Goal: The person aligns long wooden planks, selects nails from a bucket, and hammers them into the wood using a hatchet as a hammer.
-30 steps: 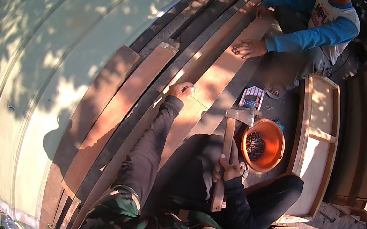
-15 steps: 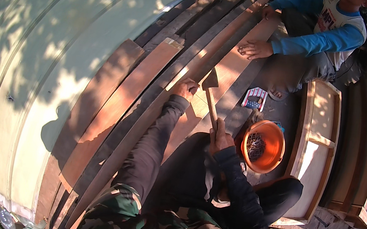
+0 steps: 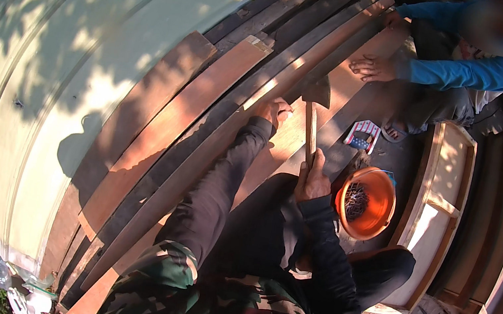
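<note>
My right hand (image 3: 314, 183) is wrapped round the wooden handle of a hatchet (image 3: 310, 127), whose dark wedge-shaped head points away from me. The head is held over a pale reddish board (image 3: 288, 138), close to my left hand. My left hand (image 3: 274, 112) rests at the edge of that board with its fingers closed together; what they pinch, if anything, is too small to make out. Beside my right hand stands an orange bucket (image 3: 389, 205) with a heap of nails (image 3: 356, 201) in it.
Across from me a co-worker in blue sleeves presses a hand (image 3: 374, 69) on the board's far end. Long planks (image 3: 177, 137) lie to the left beside a pale ribbed sheet (image 3: 36, 119). Wooden frames (image 3: 423, 180) stand at right. A small red-and-white packet (image 3: 363, 136) lies near the bucket.
The hatchet's head has turned and lifted slightly, now showing its broad side. The view has shifted a little, so most things sit further right. Both hands keep their places.
</note>
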Tool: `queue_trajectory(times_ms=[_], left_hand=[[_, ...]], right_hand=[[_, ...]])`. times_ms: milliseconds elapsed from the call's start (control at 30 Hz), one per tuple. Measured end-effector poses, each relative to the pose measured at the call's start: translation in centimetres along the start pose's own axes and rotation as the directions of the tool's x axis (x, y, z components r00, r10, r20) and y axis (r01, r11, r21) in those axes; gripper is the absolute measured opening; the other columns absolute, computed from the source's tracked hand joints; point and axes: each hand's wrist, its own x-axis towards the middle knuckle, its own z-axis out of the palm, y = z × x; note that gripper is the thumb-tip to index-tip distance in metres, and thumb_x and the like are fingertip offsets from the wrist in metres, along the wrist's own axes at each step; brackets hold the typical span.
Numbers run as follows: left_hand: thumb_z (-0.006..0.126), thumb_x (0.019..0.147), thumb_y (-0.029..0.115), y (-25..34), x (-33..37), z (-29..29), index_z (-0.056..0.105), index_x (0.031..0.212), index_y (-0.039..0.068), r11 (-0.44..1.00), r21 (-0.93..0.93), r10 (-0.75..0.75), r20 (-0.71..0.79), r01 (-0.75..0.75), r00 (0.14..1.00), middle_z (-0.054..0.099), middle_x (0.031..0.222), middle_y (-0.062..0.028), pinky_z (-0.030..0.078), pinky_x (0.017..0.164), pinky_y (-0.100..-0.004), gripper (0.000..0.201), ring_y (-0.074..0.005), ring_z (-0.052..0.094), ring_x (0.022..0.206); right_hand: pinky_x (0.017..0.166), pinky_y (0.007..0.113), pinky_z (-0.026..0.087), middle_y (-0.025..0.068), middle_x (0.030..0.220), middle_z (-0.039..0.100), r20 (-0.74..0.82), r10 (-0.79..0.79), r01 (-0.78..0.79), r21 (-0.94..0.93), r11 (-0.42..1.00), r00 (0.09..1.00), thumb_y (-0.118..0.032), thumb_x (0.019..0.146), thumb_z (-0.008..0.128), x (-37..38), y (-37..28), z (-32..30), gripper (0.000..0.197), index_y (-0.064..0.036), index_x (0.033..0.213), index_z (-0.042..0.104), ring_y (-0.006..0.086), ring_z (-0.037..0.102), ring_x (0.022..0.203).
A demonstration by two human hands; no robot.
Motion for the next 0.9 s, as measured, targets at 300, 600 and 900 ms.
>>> queue_trajectory(times_ms=[300, 600, 900], left_hand=[[0.066, 0.073, 0.002, -2.0, 0.0, 1.0, 0.071, 0.085, 0.008, 0.985, -0.148, 0.079, -0.064, -0.088, 0.995, 0.065, 0.082, -0.0086, 0.049, 0.061, -0.0292, 0.015, -0.0208, 0.062, 0.069], [0.078, 0.072, 0.025, -8.5, 2.2, 1.2, 0.071, 0.086, 0.003, 0.816, -0.395, -0.326, 0.287, 0.422, 0.901, 0.067, 0.074, -0.0051, 0.049, 0.063, -0.0245, 0.027, -0.0091, 0.060, 0.069], [0.074, 0.077, 0.033, -9.2, 0.7, 2.0, 0.070, 0.084, 0.004, 0.766, -0.453, -0.366, 0.275, 0.456, 0.889, 0.064, 0.075, -0.0014, 0.043, 0.067, -0.0246, 0.031, -0.0096, 0.055, 0.071]], right_hand=[[0.057, 0.050, 0.047, 0.0275, 0.076, 0.060, 0.062, 0.061, -0.063, 0.041, 0.997, 0.996, -0.014, 0.091, 0.050, -1.0, 0.2, -1.6, 0.041, -0.0056, 0.128, 0.034, 0.0465, 0.060, 0.069], [0.057, 0.050, 0.046, 0.0271, 0.083, 0.061, 0.113, 0.101, -0.107, 0.051, 0.993, 0.988, -0.016, 0.090, 0.051, -1.6, 0.1, -1.5, 0.041, -0.0043, 0.126, 0.035, 0.0469, 0.059, 0.071], [0.051, 0.047, 0.046, 0.0219, 0.068, 0.059, -0.146, -0.096, 0.107, 0.069, 0.992, 0.985, -0.014, 0.091, 0.048, 0.3, -3.3, -2.3, 0.032, -0.0021, 0.119, 0.038, 0.0424, 0.060, 0.062]])
